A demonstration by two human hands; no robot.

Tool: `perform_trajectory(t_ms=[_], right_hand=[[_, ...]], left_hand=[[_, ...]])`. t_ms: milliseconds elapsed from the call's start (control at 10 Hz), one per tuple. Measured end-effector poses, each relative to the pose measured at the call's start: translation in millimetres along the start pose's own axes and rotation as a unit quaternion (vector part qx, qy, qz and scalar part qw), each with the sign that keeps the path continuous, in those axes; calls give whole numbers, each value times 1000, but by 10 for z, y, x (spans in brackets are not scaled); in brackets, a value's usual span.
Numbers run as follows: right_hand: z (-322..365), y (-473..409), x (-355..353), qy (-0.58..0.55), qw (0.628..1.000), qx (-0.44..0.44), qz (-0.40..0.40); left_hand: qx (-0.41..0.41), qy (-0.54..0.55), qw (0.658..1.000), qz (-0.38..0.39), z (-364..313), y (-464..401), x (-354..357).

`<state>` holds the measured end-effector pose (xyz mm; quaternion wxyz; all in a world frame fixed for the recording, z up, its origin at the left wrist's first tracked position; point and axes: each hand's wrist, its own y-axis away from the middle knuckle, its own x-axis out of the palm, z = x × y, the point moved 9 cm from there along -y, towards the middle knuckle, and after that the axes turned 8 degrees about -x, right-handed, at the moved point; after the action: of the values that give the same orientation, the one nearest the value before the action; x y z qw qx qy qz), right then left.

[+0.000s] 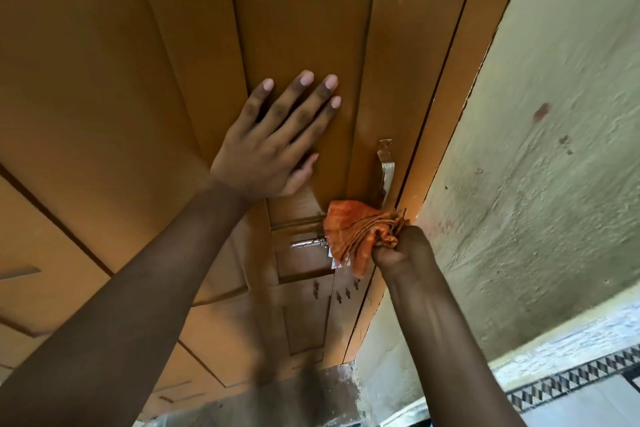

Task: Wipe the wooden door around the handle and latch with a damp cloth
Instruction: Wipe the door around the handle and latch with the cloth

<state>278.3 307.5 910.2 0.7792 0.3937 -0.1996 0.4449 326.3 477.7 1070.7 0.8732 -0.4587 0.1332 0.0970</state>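
left hand: fingers spread flat on door | right hand: fist clenching cloth against door edge, just below handle, beside latch | wall close right

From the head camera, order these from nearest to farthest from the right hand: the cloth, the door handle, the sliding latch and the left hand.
1. Cloth: bunched in the right hand grip.
2. Door handle and sliding latch: too close to call; handle above the fist, latch to its left.
3. Left hand: flat on the door panel, up and left.
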Motion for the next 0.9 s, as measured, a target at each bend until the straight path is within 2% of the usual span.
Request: perform_trajectory(t_ms=[100,200,400,500,700,900], right_hand=[[-34,-98,-34,-18,999,-7,-30],[101,-4,104,-92,995,9,-30],[560,186,509,-78,995,-55,10],[522,303,402,-69,996,-64,0],[243,432,-28,-44,992,-104,-56],[35,463,-265,-82,990,-79,-82]], left_hand=[[-2,5,1000,-3,4,11,-10],[0,5,1000,-4,-2,4,-4],[1,22,1000,-13,0,-8,-42],[2,33,999,-11,-5,-2,-32],[8,40,999,18,18,-3,-43],[-4,89,990,113,-170,459,117]])
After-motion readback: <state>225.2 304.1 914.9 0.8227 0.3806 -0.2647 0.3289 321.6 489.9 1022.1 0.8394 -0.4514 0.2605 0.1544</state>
